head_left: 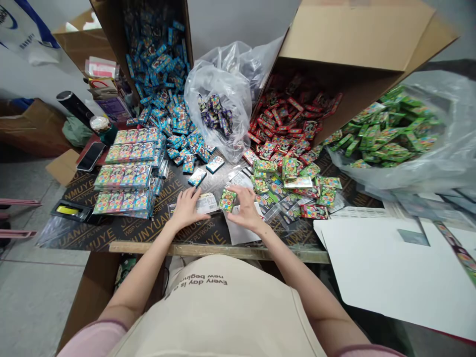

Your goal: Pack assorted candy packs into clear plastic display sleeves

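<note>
My left hand [186,210] is low over the near middle of the table, its thumb and fingers apart. Beside its fingertips lies a flat piece with a white printed face [207,203]; whether the hand touches it I cannot tell. My right hand [245,208] has a small green printed box [227,200] between its fingers and thumb. White paper [241,230] lies under that hand. Just beyond the hands are two small blue boxes [197,177] with pale faces. Loose green and red boxes [290,168] spread to the right of my right hand.
Wrapped sets of boxes [126,173] are stacked at left, near a phone [91,156]. Behind stand cartons of blue boxes [156,59] and red boxes [293,106], with a clear bag [217,84] between them. A bag of green boxes [394,129] and white sheets [394,263] are at right.
</note>
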`<action>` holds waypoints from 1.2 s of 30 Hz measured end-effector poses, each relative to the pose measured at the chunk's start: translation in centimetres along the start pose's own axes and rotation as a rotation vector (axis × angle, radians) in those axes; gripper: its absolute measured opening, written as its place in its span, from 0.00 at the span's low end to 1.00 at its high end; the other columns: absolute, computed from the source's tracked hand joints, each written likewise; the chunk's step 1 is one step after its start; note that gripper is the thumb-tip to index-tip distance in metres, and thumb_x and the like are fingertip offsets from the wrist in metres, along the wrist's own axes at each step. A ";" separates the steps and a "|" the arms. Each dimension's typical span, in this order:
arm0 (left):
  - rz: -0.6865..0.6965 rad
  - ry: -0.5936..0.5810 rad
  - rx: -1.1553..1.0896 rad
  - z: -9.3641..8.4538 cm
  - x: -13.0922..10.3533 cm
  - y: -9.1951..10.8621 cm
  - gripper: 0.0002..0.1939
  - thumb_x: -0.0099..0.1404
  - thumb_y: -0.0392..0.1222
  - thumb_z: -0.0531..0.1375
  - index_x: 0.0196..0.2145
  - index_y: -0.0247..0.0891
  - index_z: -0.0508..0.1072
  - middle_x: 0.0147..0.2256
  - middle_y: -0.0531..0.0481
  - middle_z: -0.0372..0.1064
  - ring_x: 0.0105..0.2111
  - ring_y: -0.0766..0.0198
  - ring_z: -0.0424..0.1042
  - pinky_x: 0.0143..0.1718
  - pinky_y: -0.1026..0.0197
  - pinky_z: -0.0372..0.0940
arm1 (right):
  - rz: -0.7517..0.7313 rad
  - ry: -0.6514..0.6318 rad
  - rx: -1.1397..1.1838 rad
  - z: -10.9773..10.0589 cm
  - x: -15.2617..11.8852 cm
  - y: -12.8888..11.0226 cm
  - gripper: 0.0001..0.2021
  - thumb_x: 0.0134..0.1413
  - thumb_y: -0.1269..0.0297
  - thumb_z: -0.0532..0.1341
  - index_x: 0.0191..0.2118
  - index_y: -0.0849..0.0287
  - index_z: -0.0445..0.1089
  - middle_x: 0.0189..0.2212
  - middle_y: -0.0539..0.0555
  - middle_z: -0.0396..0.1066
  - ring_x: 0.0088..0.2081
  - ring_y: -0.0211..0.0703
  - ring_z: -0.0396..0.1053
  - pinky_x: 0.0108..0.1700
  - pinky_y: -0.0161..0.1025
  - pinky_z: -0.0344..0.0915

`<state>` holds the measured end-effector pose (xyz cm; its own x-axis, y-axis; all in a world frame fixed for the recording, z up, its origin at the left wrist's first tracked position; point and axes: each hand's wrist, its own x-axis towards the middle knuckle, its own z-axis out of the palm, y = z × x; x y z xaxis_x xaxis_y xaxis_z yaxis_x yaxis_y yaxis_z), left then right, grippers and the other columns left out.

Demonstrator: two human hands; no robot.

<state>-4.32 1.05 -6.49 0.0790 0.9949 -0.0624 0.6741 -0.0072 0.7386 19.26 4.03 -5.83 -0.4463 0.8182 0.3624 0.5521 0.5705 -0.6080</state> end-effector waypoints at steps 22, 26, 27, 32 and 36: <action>0.228 -0.060 0.163 -3.1 -2.3 -1.0 0.57 0.46 0.43 0.69 0.68 0.40 0.44 0.57 0.39 0.64 0.58 0.47 0.63 0.65 0.37 0.42 | -0.085 -0.248 -0.005 -2.9 1.5 -1.2 0.37 0.45 0.59 0.64 0.63 0.52 0.53 0.59 0.61 0.64 0.62 0.61 0.58 0.65 0.63 0.31; 0.288 -0.105 0.157 -3.4 -2.5 -0.6 0.56 0.45 0.41 0.70 0.68 0.42 0.46 0.57 0.41 0.64 0.57 0.46 0.63 0.64 0.38 0.45 | -0.079 -0.460 0.187 -2.7 1.4 -0.7 0.42 0.47 0.59 0.65 0.67 0.51 0.47 0.64 0.60 0.57 0.64 0.59 0.55 0.66 0.64 0.32; 0.291 -0.118 0.156 -3.5 -2.6 -0.4 0.56 0.45 0.41 0.70 0.67 0.43 0.48 0.56 0.42 0.64 0.57 0.46 0.63 0.63 0.39 0.48 | -0.072 -0.508 0.250 -2.5 1.6 -0.4 0.42 0.48 0.59 0.65 0.68 0.50 0.47 0.65 0.60 0.56 0.65 0.58 0.54 0.66 0.64 0.33; 0.101 0.197 0.041 -2.9 -2.3 0.8 0.57 0.41 0.44 0.72 0.66 0.42 0.53 0.51 0.43 0.62 0.52 0.48 0.65 0.56 0.45 0.60 | 0.206 -0.227 0.622 -1.0 2.9 0.2 0.47 0.44 0.51 0.69 0.68 0.45 0.46 0.68 0.56 0.47 0.67 0.56 0.49 0.66 0.56 0.46; -0.039 0.429 -0.339 -1.4 -1.3 1.2 0.51 0.43 0.52 0.72 0.63 0.40 0.59 0.49 0.43 0.65 0.51 0.50 0.68 0.55 0.49 0.61 | 0.416 -0.075 1.030 1.5 4.2 -2.2 0.49 0.43 0.43 0.68 0.67 0.42 0.41 0.64 0.57 0.56 0.61 0.52 0.61 0.60 0.52 0.60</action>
<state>-4.64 -0.14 -4.57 -0.2957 0.9460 0.1324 0.3903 -0.0068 0.9206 15.14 6.13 -3.99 -0.4229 0.9057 -0.0282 -0.1645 -0.1073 -0.9805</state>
